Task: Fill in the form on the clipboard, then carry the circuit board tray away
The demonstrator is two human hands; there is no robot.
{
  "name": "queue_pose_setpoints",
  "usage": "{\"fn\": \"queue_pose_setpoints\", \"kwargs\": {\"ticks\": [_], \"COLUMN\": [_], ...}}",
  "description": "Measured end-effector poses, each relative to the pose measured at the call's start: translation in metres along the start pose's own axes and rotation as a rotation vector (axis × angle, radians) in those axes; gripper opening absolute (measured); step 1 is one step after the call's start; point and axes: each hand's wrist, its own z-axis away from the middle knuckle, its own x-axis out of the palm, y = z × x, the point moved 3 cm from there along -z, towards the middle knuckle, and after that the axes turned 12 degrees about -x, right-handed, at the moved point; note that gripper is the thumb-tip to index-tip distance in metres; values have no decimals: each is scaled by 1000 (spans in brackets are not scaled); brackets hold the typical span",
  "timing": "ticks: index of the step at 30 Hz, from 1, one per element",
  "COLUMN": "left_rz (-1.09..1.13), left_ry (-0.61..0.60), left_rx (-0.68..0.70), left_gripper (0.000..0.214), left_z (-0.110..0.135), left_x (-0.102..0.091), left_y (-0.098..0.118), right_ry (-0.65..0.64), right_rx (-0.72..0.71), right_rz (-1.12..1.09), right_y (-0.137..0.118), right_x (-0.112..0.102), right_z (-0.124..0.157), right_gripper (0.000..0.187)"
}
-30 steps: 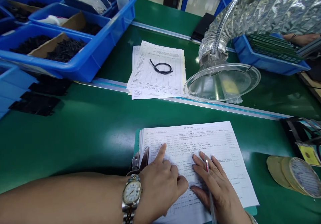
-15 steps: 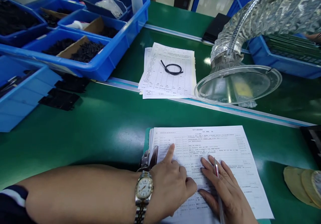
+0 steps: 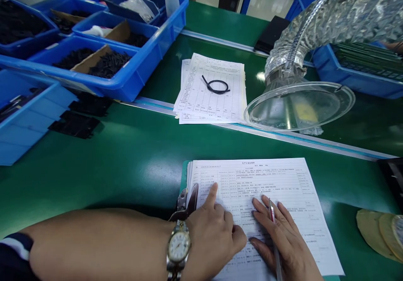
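Note:
A clipboard (image 3: 184, 176) with a stack of printed sheets (image 3: 270, 184) lies on the green table, its metal clip (image 3: 185, 201) on the left side. My left hand (image 3: 214, 235), with a wristwatch (image 3: 179, 246) at the wrist, rests on the top sheet. Its index finger is stretched out to a row of print in the left columns, while the other fingers curl loosely and hold nothing. A slim pen (image 3: 273, 230) with a red mark is lodged between the fingers of my right hand (image 3: 283, 239), which rests on the sheet with fingertips on the print.
Blue bins (image 3: 151, 63) of black parts and a squeeze bottle (image 3: 171, 0) stand at the left. A black tube (image 3: 217, 91) lies on other papers (image 3: 210, 109). A clear fume hood (image 3: 299, 105) on a foil duct hangs at the right, near a tape roll (image 3: 378, 230).
My left hand has slid slightly down and left, its index fingertip now a little lower on the sheet. The right hand and pen have stayed nearly still.

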Motion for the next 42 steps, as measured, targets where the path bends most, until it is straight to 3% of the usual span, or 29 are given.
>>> {"fn": "queue_pose_setpoints", "kwargs": {"ticks": [5, 8, 10, 12, 14, 16, 19, 27, 33, 39, 42], "left_rz": [-38, -6, 5, 9, 20, 35, 36, 70, 98, 43, 33], "left_ry": [-229, -249, -226, -217, -227, -206, -159, -167, 51, -64, -212], "left_rx": [39, 53, 35, 17, 19, 18, 10, 6, -39, 3, 6], "left_gripper": [40, 46, 35, 26, 32, 43, 54, 56, 53, 49, 33], "left_z": [1, 1, 0, -2, -3, -4, -5, -1, -1, -1, -1], "left_x": [2, 4, 3, 0, -2, -3, -4, 4, 2, 3, 2], "left_y": [7, 8, 7, 6, 6, 7, 8, 9, 10, 11, 9], "right_ry": [34, 116, 221, 264, 245, 221, 210, 193, 189, 204, 258], "right_rx": [272, 291, 294, 281, 342, 426, 431, 357, 367, 421, 457], "right_rz": [-50, -70, -194, -361, -547, -674, -678, -609, -558, -535, -626], "right_y": [0, -4, -5, -4, -1, 3, 3, 1, 1, 3, 9], "right_x": [-23, -49, -56, -49, -29, -8, 8, 7, 8, 3, -7], "right_z": [-1, -20, -43, -69, -90, -100, -103, -106, -101, -101, -91], "right_gripper": [27, 32, 27, 23, 19, 13, 14, 15, 18, 14, 15]}}
